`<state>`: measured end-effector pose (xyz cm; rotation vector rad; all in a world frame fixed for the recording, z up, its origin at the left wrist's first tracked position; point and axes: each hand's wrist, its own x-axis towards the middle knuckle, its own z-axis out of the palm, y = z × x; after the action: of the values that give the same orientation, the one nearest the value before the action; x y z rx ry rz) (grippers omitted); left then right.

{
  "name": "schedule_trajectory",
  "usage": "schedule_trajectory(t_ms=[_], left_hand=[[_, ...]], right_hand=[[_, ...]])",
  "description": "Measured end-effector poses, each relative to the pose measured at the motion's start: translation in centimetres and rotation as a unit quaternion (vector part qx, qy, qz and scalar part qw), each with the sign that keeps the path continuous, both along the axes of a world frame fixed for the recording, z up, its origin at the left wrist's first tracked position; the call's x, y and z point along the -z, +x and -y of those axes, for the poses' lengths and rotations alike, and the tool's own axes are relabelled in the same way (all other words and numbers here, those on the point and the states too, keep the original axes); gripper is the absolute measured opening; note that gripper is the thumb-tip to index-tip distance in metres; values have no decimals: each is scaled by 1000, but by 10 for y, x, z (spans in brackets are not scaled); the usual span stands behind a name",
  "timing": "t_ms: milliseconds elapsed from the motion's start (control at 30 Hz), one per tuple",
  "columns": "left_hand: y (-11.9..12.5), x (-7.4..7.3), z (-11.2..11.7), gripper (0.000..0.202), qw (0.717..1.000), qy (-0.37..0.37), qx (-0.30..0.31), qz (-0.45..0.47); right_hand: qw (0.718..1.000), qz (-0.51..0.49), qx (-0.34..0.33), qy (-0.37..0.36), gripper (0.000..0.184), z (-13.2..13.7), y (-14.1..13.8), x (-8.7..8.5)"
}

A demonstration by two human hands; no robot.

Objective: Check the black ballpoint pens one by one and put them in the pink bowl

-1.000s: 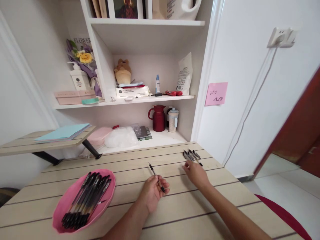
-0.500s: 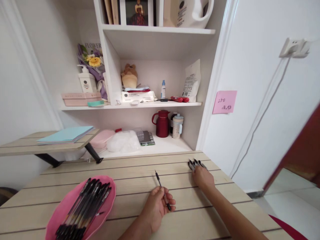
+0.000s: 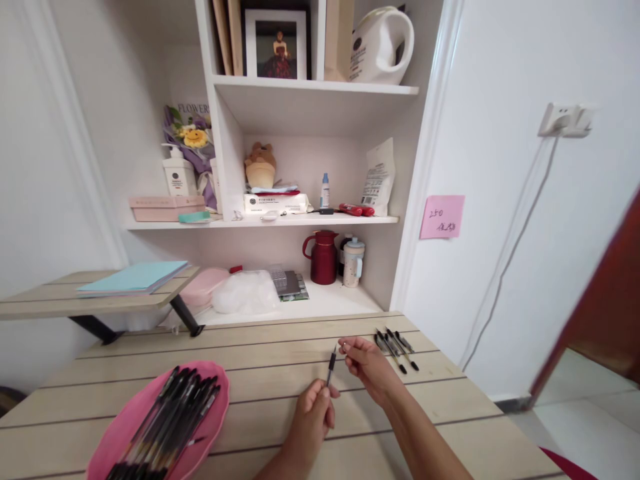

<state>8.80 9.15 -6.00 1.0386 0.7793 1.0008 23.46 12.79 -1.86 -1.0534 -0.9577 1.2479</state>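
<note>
Pale wooden table with dark slat lines [image 3: 265, 417], spans the near side; gives both hands room mid-table. Pink plastic oval tray with wavy rim [image 3: 225, 395], near left; probably there to keep the heap of slim clear-barrelled black pens [image 3: 167, 417] from rolling. Right hand [image 3: 367, 363], mid-table: thumb and fingers drawn together beside a pen tip; can't tell if anything small is between them. Left hand [image 3: 314, 405], nearer and further left: fingers curled, thumb pressed, gripping. Loose group of similar pens and small dark parts [image 3: 401, 349], far right, side by side, presumably for easy pick-up. Single clear pen with black grip [image 3: 331, 362], in the left hand, rear held, tip pointing far; likely leaves the tip accessible.
</note>
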Motion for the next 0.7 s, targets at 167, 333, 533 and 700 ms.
schedule_trajectory(t_ms=[167, 333, 533, 700], left_hand=[[-1, 1, -2, 33, 1000, -3, -1, -7], [-2, -1, 2, 31, 1000, 1, 7, -26], [-3, 2, 0, 30, 999, 5, 23, -35], [-2, 6, -2, 31, 999, 10, 26, -35]], right_hand=[[997, -80, 9, 3, 31, 2, 3, 0], [998, -53, 11, 12, 30, 4, 4, -8], [999, -4, 12, 32, 28, 7, 0, -15], [998, 50, -2, 37, 24, 7, 0, -16]])
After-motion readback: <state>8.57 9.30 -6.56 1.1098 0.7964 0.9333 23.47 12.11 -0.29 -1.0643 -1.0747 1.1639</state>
